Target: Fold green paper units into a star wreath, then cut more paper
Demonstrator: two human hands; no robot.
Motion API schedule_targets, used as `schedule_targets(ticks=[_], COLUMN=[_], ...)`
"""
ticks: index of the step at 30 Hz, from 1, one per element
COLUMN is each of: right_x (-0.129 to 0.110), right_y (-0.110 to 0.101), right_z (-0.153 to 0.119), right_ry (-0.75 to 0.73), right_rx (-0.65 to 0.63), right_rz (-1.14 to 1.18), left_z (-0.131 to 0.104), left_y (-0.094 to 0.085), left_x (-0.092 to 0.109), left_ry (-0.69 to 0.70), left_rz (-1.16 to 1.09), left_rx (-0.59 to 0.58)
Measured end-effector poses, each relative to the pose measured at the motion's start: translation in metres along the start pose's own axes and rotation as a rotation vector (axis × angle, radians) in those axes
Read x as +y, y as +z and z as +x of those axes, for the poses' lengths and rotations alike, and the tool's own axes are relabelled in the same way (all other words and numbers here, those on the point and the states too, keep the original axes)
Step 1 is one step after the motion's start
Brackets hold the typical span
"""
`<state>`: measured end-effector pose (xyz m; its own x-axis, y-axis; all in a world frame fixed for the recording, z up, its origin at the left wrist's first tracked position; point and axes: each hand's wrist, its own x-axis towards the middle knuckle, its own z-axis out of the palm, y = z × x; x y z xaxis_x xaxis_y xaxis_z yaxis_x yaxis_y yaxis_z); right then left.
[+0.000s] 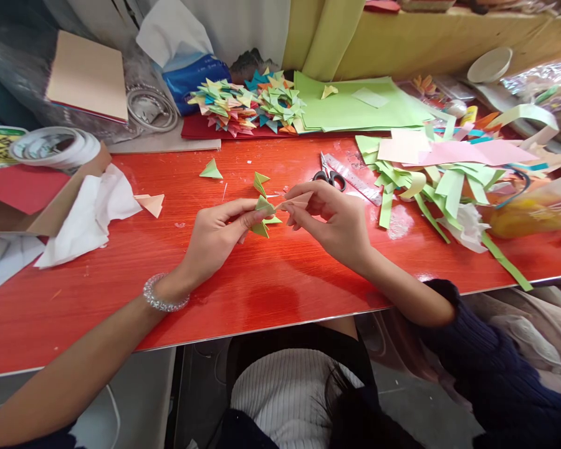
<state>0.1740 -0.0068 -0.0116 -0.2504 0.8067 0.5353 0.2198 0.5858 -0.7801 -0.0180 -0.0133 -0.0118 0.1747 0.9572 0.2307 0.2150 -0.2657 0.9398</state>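
My left hand [224,234] pinches a green folded-paper piece [264,204] between thumb and fingers, above the red table. More green points stick out above and below it, partly hidden by the fingers. From the right, my right hand [334,221] grips a peach folded-paper piece [300,200], its narrow end touching or very near the green one; I cannot tell whether they interlock. A loose green paper triangle [210,169] lies on the table beyond my left hand. Scissors [330,173] with black handles rest just past my right hand.
Folded-paper star rings [224,106] stand at the back beside green sheets [350,109]. Green paper strips [449,187] pile up at right, near a clear ruler [354,179]. White tissue [91,215], a peach triangle [150,204] and tape rolls [56,148] are at left.
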Motion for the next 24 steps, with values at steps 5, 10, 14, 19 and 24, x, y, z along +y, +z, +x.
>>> schedule_targets(ticks=[5, 10, 14, 19, 24], right_x=[0.0024, 0.0012, 0.0007, 0.0022, 0.0013], right_y=[0.0004, 0.0016, 0.0019, 0.0017, 0.0016], right_z=[0.0009, 0.0013, 0.0015, 0.0021, 0.0002], right_ry=[0.064, 0.137, 0.134, 0.121, -0.002], right_rx=[-0.054, -0.048, -0.047, -0.053, -0.032], right_rz=[0.113, 0.144, 0.18, 0.178, 0.021], left_z=[-0.0001, 0.0001, 0.0007, 0.0002, 0.0006], left_y=[0.0004, 0.002, 0.0021, 0.0011, 0.0016], left_x=[0.0006, 0.0032, 0.0028, 0.0004, -0.0012], left_ry=[-0.041, -0.048, -0.058, -0.054, -0.061], left_rz=[-0.024, -0.011, -0.032, -0.022, -0.042], left_rx=[-0.025, -0.021, -0.029, -0.039, -0.036])
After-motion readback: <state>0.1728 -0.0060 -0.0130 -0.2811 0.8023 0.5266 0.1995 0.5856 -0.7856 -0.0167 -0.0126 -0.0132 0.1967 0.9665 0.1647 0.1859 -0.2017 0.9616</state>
